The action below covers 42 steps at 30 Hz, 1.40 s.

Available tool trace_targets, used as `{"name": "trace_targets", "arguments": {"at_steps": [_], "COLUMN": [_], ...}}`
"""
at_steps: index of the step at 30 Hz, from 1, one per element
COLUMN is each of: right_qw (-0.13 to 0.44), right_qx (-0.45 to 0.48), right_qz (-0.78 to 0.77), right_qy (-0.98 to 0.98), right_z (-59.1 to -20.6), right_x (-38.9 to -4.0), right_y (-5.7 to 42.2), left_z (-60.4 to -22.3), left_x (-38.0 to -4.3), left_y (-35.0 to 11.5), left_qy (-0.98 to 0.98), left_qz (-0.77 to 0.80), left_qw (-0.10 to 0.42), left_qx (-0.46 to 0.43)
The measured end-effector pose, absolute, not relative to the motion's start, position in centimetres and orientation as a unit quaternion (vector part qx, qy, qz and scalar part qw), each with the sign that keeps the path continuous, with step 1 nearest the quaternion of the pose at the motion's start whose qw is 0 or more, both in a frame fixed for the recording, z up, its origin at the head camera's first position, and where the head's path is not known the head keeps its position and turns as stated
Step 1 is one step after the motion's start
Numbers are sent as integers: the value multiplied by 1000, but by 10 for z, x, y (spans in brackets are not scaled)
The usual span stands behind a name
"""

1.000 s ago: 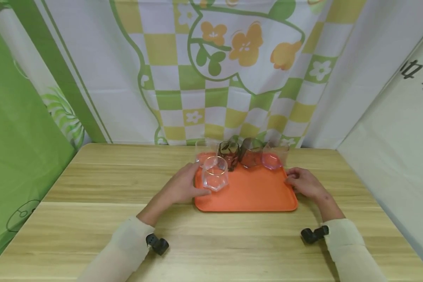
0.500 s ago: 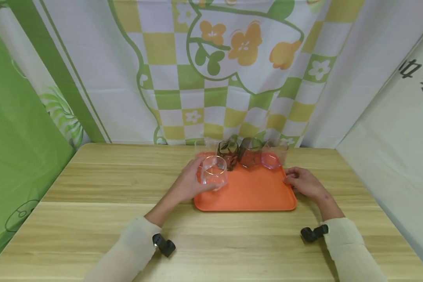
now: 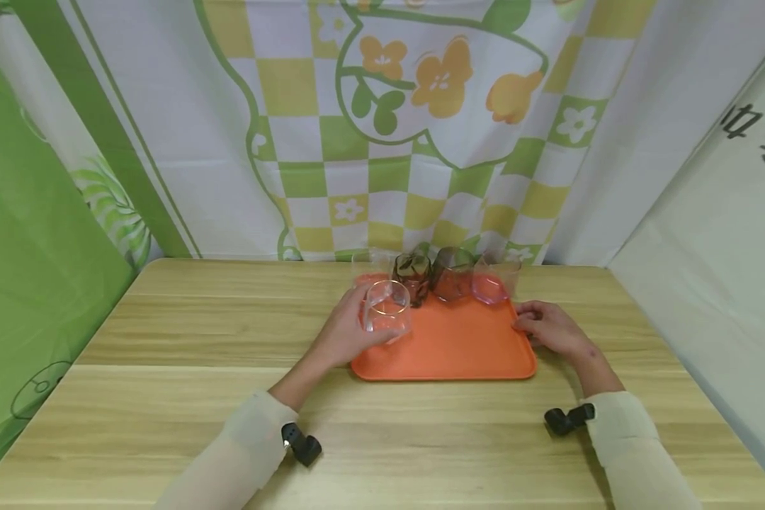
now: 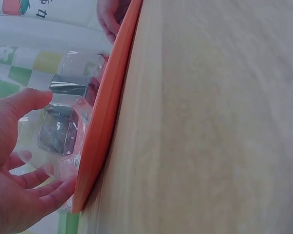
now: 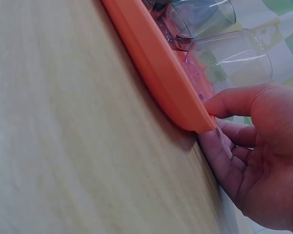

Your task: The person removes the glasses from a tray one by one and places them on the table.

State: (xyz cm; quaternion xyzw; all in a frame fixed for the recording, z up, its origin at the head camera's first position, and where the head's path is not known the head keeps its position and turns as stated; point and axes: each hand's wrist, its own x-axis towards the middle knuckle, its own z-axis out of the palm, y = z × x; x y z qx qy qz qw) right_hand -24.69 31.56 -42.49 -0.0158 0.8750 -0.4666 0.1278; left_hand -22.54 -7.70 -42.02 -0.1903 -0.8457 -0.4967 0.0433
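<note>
A clear drinking glass with a gold rim (image 3: 388, 300) stands upright at the left of an orange tray (image 3: 459, 350). My left hand (image 3: 349, 327) holds it from the left, thumb across its near side and fingers behind. In the left wrist view the thumb (image 4: 36, 99) and the fingers curve around the clear glass. At the tray's right edge my right hand (image 3: 551, 330) pinches the rim. The right wrist view has its thumb (image 5: 234, 101) over the rim and fingers beneath.
Along the tray's back stand another clear glass (image 3: 367, 266), two dark tinted glasses, one of them smoky (image 3: 453, 275), and a glass with a pinkish base (image 3: 492, 283). A patterned curtain (image 3: 344, 142) hangs behind the wooden table (image 3: 229, 319). A white sheet (image 3: 727, 248) rises at right.
My left hand has moved right and closed around the gold-rimmed glass, its thumb now on the near side. The right hand stays at the tray's edge. The glasses hold their places.
</note>
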Motion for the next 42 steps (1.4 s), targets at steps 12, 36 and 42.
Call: {"name": "trace_targets", "arguments": {"at_steps": [12, 36, 42], "right_qw": [128, 129, 130], "right_qx": [-17, -20, -21], "right_qz": [-479, -475, -476], "right_qy": [868, 870, 869], "right_z": [-425, -427, -428], "right_x": [-248, -249, -250], "right_y": [316, 316, 316], "left_z": [-417, -406, -394], "left_x": [-226, -219, -214], "left_y": [-74, -93, -112], "left_qy": [-847, -850, -860], "left_qz": [-496, -493, -481], "left_qw": [31, 44, 43], "left_qx": [-189, -181, -167]}}
